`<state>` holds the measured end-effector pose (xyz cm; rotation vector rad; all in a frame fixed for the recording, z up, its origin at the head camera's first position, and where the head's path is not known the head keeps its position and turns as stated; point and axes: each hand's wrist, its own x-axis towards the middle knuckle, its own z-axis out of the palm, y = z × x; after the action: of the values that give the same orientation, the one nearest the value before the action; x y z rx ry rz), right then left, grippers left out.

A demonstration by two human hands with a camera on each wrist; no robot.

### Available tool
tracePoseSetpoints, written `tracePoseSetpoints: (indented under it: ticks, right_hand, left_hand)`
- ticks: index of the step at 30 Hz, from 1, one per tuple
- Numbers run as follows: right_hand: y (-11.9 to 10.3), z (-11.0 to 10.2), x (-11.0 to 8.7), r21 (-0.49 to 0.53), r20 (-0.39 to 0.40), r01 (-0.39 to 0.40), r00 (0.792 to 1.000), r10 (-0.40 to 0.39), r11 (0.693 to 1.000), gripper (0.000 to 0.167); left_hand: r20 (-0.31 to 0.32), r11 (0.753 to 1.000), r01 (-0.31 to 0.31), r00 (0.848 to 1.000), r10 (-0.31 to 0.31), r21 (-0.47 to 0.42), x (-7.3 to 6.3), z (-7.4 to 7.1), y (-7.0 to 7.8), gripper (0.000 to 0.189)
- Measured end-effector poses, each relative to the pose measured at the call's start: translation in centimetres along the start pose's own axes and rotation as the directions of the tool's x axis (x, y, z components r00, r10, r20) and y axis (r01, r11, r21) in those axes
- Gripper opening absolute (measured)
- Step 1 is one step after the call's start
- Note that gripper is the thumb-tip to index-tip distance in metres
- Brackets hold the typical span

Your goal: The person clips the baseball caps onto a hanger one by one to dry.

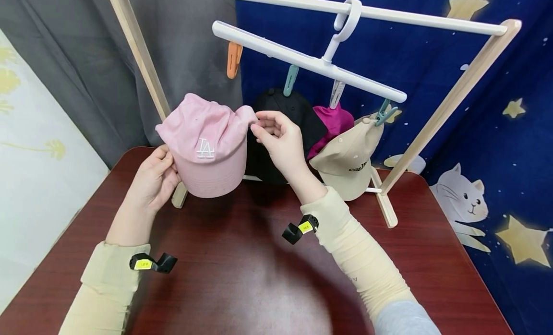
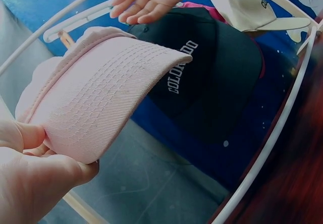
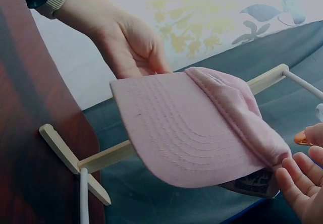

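A pink baseball cap (image 1: 207, 143) with a white "LA" emblem is held up in front of the rack. My left hand (image 1: 155, 174) pinches it at the left end of its brim (image 2: 96, 103), thumb on one face and fingers beneath. At the cap's right side is my right hand (image 1: 282, 143), its fingertips at the fabric edge. The left wrist view shows those fingers loosely extended; whether they touch the cap is unclear. An orange clothespin (image 1: 234, 60) hangs from the white hanger (image 1: 302, 61) above the cap with nothing in it.
From the hanger's other clips hang a black "COLORADO" cap (image 2: 212, 67), a magenta cap (image 1: 334, 121) and a beige cap (image 1: 352, 152). The wooden rack (image 1: 453, 102) stands on a dark red table (image 1: 242, 268). Grey and star-patterned blue curtains (image 1: 514, 148) hang behind.
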<state>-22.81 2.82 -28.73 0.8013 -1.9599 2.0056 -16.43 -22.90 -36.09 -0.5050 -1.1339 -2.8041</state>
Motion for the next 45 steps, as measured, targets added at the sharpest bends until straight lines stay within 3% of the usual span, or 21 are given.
tracePoseSetpoints:
  ticks: [10,17,26,33,45]
  right_hand:
    - [-1.1,0.0,1.9,0.005,-0.005,0.007,1.0,-0.007,1.0,0.024]
    - [-1.9,-0.1,2.9,0.014,-0.003,-0.024,1.0,0.024,1.0,0.026]
    - [-2.8,0.1,4.3,0.017,0.015,-0.065,0.998,0.065,0.998,0.034]
    - [-3.5,0.4,5.6,0.034,0.073,-0.169,0.983,0.166,0.985,0.047]
    - [-4.6,0.8,7.7,0.056,0.195,-0.275,0.946,0.26,0.96,0.064]
  left_hand:
    - [0.015,1.0,0.006,1.0,-0.006,-0.023,0.1,0.1,-0.2,0.021]
    - [-0.009,1.0,0.01,1.0,-0.01,-0.008,0.1,0.2,-0.3,0.019]
    - [0.006,1.0,0.006,1.0,-0.006,-0.002,0.1,0.2,-0.3,0.021]
    - [0.008,1.0,0.004,1.0,-0.004,-0.001,0.0,0.3,-0.3,0.021]
    - [0.02,1.0,-0.007,1.0,0.007,0.009,0.2,0.3,-0.2,0.02]
